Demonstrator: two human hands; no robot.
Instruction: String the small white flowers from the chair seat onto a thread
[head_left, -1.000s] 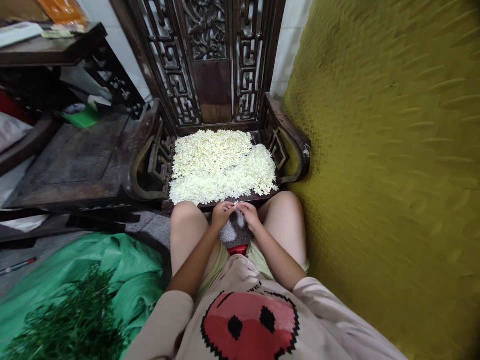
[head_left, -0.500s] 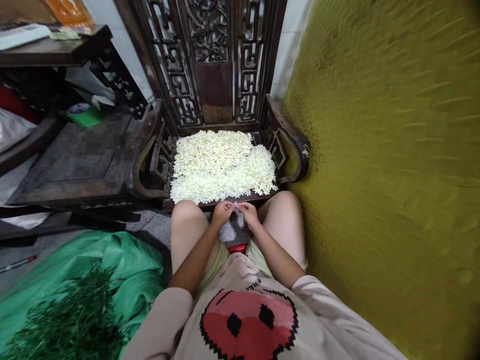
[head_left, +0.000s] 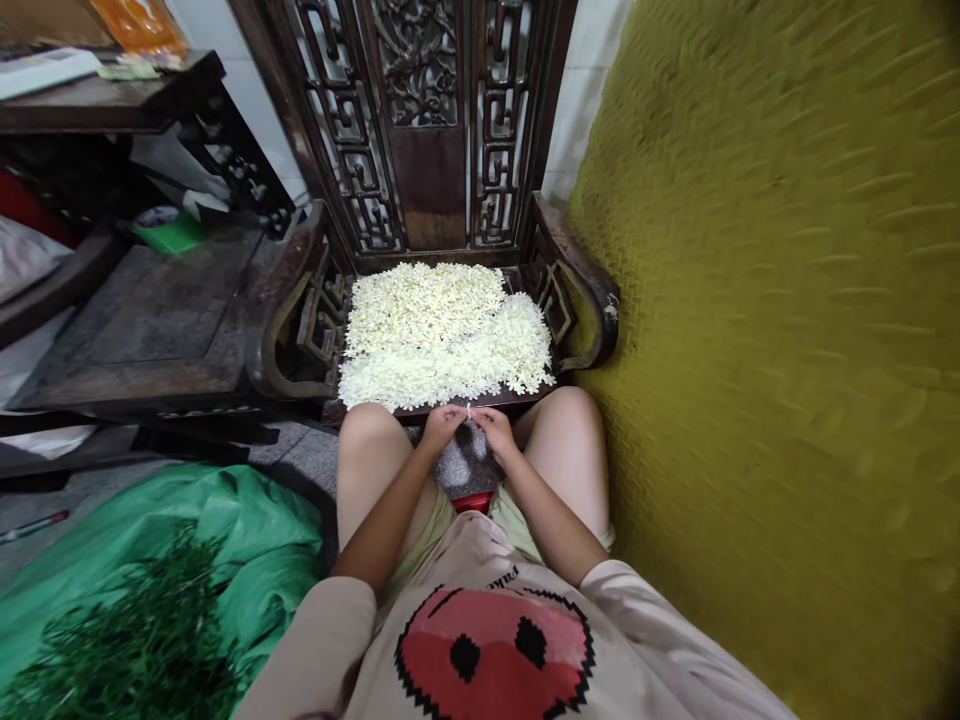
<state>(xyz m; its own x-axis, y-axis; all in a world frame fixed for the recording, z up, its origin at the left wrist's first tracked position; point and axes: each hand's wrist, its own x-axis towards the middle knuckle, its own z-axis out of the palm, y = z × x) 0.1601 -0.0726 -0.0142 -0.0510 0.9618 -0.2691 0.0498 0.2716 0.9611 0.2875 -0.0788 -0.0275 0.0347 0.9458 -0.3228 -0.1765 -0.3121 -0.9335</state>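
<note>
while the fingertips of our left hand [head_left: 465, 409] and right hand [head_left: 473, 411] meet near mid-frame, we log both closed in a pinch on a small white piece [head_left: 469, 411], too small to identify. it sits just below the front edge of the carved wooden armchair [head_left: 431, 175], whose seat bears loose white blossoms [head_left: 442, 335]. lower left, we record leafy green sprigs [head_left: 139, 630] on a green plastic sheet [head_left: 255, 505]; upper left, a green container [head_left: 176, 235].
</note>
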